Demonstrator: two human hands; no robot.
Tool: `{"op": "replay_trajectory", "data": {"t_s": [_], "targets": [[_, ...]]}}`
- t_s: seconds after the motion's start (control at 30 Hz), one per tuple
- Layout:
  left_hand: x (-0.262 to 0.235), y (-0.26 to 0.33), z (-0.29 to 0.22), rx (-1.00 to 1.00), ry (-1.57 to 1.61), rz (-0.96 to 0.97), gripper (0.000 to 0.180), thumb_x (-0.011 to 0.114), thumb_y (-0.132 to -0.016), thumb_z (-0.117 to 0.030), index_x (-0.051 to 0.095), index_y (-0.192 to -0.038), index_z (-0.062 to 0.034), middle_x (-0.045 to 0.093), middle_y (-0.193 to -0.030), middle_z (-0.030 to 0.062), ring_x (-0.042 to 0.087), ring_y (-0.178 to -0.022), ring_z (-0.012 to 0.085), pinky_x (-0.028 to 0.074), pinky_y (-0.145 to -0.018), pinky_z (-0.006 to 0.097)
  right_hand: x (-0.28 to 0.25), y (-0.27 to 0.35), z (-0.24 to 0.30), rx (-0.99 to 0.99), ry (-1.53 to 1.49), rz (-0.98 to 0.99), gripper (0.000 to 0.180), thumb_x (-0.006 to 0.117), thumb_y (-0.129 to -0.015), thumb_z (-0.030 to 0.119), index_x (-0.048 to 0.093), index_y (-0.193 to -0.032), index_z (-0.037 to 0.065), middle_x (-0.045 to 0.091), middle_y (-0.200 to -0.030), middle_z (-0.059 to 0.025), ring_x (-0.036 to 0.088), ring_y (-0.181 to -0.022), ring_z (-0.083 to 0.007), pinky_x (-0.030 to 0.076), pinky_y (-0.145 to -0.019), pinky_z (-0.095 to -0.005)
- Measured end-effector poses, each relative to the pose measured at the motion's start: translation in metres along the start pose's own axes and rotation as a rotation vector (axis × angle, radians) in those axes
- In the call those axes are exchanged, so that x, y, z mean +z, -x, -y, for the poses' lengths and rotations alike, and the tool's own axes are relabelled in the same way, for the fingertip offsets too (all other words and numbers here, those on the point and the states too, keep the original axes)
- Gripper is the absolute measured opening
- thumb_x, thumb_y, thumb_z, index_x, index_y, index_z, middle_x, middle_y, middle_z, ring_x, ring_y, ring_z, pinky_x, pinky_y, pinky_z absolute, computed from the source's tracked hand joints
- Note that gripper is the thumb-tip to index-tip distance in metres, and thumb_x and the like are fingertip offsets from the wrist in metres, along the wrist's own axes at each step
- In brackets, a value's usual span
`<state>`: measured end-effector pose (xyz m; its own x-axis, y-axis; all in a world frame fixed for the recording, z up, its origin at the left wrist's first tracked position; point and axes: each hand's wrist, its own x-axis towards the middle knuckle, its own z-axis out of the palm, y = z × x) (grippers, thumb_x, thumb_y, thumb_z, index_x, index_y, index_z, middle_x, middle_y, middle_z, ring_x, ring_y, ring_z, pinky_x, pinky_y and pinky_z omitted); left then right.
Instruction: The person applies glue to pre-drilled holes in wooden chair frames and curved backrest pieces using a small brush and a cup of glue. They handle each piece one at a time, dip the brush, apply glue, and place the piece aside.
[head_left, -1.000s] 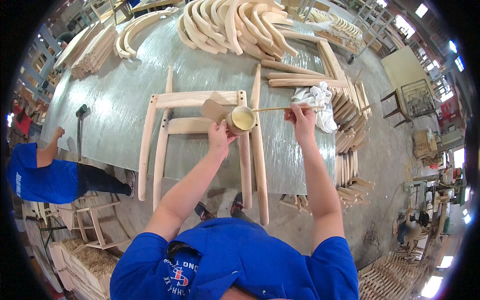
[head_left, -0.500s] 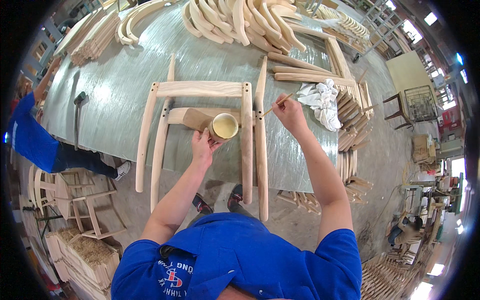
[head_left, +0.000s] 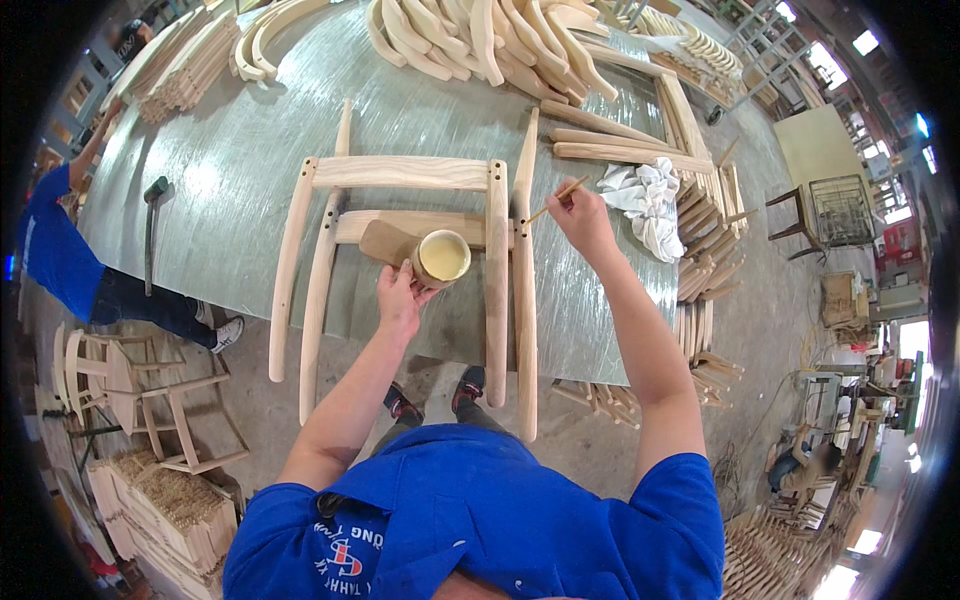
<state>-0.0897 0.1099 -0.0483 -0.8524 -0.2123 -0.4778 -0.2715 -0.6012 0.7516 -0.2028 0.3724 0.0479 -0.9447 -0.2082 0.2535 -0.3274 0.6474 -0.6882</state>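
My left hand (head_left: 403, 296) is closed round a small cup (head_left: 431, 278) of pale yellow, creamy liquid. A flat brown piece (head_left: 386, 243) shows beside the cup; whether I hold it too, I cannot tell. Between the fingers of my right hand (head_left: 583, 216), a thin wooden stick (head_left: 541, 210) is pinched, its lower end at the holes in the right-hand leg (head_left: 524, 300) of a wooden chair frame. Two chair frames (head_left: 400, 172) of light wood lie side by side, partly overlapping, on the table, their legs jutting over its near edge.
Curved wooden parts (head_left: 490, 40) are heaped at the back of the plastic-covered table (head_left: 230, 130). White crumpled cloth (head_left: 645, 205) lies to the right, near stacked wooden bars (head_left: 630, 150). A hammer (head_left: 151, 230) rests at left, close to a co-worker in blue (head_left: 60, 245). Chair frames (head_left: 150, 400) stand lower left.
The co-worker at the left has shifted, and a dark cap now shows at the far left. My hands keep nearly the same place, the stick's end still at the leg's holes.
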Motion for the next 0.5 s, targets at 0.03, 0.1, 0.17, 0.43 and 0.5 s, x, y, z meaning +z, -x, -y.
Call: {"op": "replay_trajectory", "data": {"t_s": [0.03,0.1,0.17,0.43,0.5], "targets": [[-0.001,0.000,0.001,-0.002,-0.005,-0.002,0.024,0.041,-0.096,-0.019,0.039,-0.117,-0.0070,0.053,-0.109,0.0098,0.061,-0.088,0.0212,0.056,-0.072,0.038,0.001,-0.001,0.000,-0.005,-0.004,-0.009,0.018,0.062,-0.079,0.015,0.053,-0.077,0.000,0.057,-0.065,-0.0166,0.058,-0.060,-0.0321,0.046,-0.058,-0.0381],[-0.002,-0.001,0.002,-0.003,-0.014,-0.001,0.024,0.042,-0.096,-0.019,0.040,-0.115,-0.0070,0.054,-0.108,0.0099,0.060,-0.088,0.0210,0.056,-0.072,0.037,0.003,-0.003,-0.002,-0.015,-0.010,-0.032,0.018,0.062,-0.079,0.015,0.053,-0.076,0.000,0.057,-0.066,-0.0172,0.058,-0.061,-0.0330,0.046,-0.058,-0.0382],[-0.003,0.000,0.003,0.002,-0.001,0.002,0.022,0.043,-0.095,-0.020,0.040,-0.114,-0.0071,0.054,-0.107,0.0095,0.061,-0.088,0.0207,0.055,-0.071,0.037,0.006,-0.004,-0.004,-0.021,0.005,-0.032,0.018,0.061,-0.080,0.016,0.053,-0.078,0.000,0.058,-0.067,-0.0177,0.058,-0.063,-0.0347,0.046,-0.059,-0.0392],[-0.007,0.004,0.003,0.022,-0.012,-0.004,0.020,0.042,-0.095,-0.019,0.041,-0.112,-0.0075,0.057,-0.104,0.0086,0.062,-0.086,0.0196,0.056,-0.070,0.036,0.021,-0.009,-0.007,0.005,0.014,0.075,0.019,0.058,-0.082,0.018,0.052,-0.082,0.001,0.059,-0.072,-0.0199,0.057,-0.070,-0.0394,0.045,-0.062,-0.0436],[-0.005,0.004,0.001,0.038,0.011,0.022,0.018,0.042,-0.095,-0.016,0.041,-0.111,-0.0064,0.056,-0.103,0.0102,0.062,-0.087,0.0206,0.057,-0.068,0.035,0.019,-0.012,-0.010,-0.039,0.015,0.035,0.020,0.058,-0.082,0.019,0.052,-0.082,0.000,0.059,-0.072,-0.0205,0.056,-0.071,-0.0398,0.045,-0.063,-0.0440]]}}
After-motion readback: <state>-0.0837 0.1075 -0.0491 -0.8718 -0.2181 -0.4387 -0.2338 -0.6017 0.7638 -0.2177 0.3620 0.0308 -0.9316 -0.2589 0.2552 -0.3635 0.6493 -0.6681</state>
